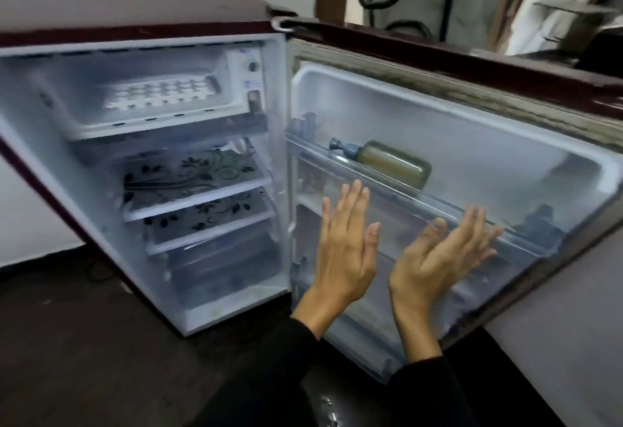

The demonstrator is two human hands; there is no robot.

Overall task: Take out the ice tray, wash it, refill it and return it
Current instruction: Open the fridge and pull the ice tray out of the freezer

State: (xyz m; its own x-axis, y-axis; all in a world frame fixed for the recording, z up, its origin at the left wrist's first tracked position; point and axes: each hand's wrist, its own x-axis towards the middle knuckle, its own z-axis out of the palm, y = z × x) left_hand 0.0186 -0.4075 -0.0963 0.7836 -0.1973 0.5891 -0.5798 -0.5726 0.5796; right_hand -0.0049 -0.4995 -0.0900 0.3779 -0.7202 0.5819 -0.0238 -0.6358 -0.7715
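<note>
Item one: small maroon fridge [135,26], door [472,163] swung wide to my right, interior lit.

Item two: ice tray [158,96], white, lying flat in the freezer compartment [141,123] at the top of the cabinet, well apart from both my hands.

Item three: two glass shelves [192,177] with a dark floral print, one under the other, below the freezer; a clear drawer [219,258] beneath them.

Item four: pump bottle [387,161] of yellowish liquid, lying on its side in the upper door rack [421,200].

Item five: my left hand [347,251], raised in front of the door, palm away from me, fingers [354,204] straight and close together, holding nothing.

Item six: my right hand [438,258], beside the left, palm turned inward, fingers straight and slightly fanned, tips near the rack's edge; I cannot tell whether they touch it. Somewhat blurred.

Item seven: black sleeves [269,376] on both arms; dark floor [84,342] below.
</note>
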